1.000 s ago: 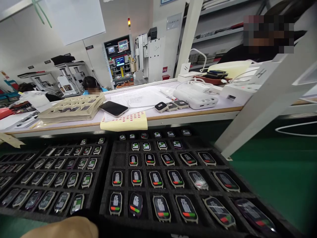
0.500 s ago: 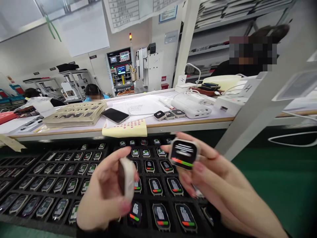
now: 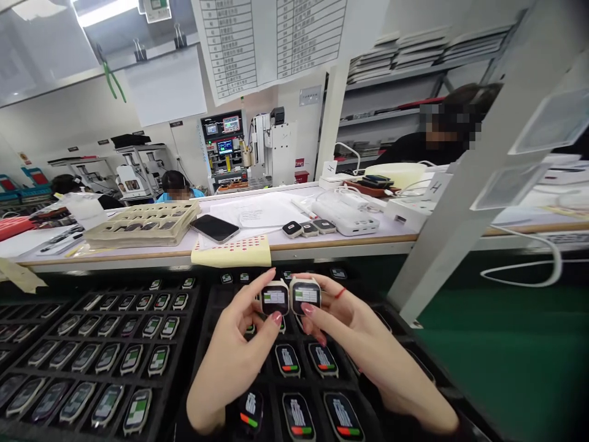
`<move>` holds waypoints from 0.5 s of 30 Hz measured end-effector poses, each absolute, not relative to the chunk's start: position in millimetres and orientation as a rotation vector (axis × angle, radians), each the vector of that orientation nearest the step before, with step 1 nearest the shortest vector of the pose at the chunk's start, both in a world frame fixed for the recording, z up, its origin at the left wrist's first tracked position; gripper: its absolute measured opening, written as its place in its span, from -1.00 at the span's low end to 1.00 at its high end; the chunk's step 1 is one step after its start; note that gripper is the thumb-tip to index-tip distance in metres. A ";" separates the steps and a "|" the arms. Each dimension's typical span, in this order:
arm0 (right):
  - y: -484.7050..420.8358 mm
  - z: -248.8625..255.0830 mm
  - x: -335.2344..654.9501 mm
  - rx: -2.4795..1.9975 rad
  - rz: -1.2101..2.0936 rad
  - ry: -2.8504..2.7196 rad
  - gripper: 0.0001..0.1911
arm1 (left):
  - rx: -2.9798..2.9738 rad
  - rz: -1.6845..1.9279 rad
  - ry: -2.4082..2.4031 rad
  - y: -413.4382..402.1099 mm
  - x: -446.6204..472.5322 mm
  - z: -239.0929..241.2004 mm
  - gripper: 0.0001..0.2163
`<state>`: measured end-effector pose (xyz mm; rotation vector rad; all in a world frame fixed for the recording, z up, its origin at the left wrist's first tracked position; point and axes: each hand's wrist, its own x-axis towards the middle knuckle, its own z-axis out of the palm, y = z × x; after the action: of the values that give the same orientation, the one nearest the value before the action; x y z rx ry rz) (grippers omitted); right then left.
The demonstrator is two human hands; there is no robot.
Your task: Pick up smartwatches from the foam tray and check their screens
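My left hand [image 3: 248, 337] is closed on a smartwatch [image 3: 275, 299] without a strap, thumb at its lower edge. Beside it, my right hand [image 3: 338, 313] grips a second smartwatch [image 3: 305, 296], its thumb over the lower part of the screen. Both watches are held upright side by side, their lit screens turned to me with white and green blocks. Below the hands lies a black foam tray [image 3: 271, 383], where smartwatches such as this one [image 3: 288, 360] show white text over a red and green bar. My wrists and forearms cover part of the tray.
To the left, another black tray [image 3: 151, 390] holds several rows of watches. On the shelf above stand a beige compartment box [image 3: 138, 227], a phone [image 3: 215, 228], small watch bodies [image 3: 309, 228] and a white power bank [image 3: 356, 221]. A slanted metal post [image 3: 442, 227] rises on the right.
Both hands have come together, bringing the two watches side by side. The left watch has turned from edge-on to facing me. The right watch's screen has changed from text to blocks.
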<state>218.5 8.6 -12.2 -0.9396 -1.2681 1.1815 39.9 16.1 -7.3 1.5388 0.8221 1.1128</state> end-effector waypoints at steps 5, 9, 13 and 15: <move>11.7 -15.4 221.4 -0.994 1.151 -1.219 -0.48 | 1.530 1.101 0.844 16.1 46.5 -4.5 -0.59; 11.8 -17.7 223.9 -0.984 1.166 -1.214 -0.46 | 1.540 1.134 0.884 18.4 46.2 -4.5 -0.58; 12.0 -19.0 222.5 -0.932 1.186 -1.142 -0.48 | 1.519 1.159 0.887 22.0 44.1 -6.5 -0.56; 11.6 -18.0 221.1 -0.911 1.204 -1.124 -0.50 | 1.503 1.171 0.890 23.5 43.0 -7.6 -0.55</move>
<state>221.1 11.6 -18.0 -0.9107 -1.1240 1.2040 43.0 23.5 -7.6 1.5026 0.8904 1.1707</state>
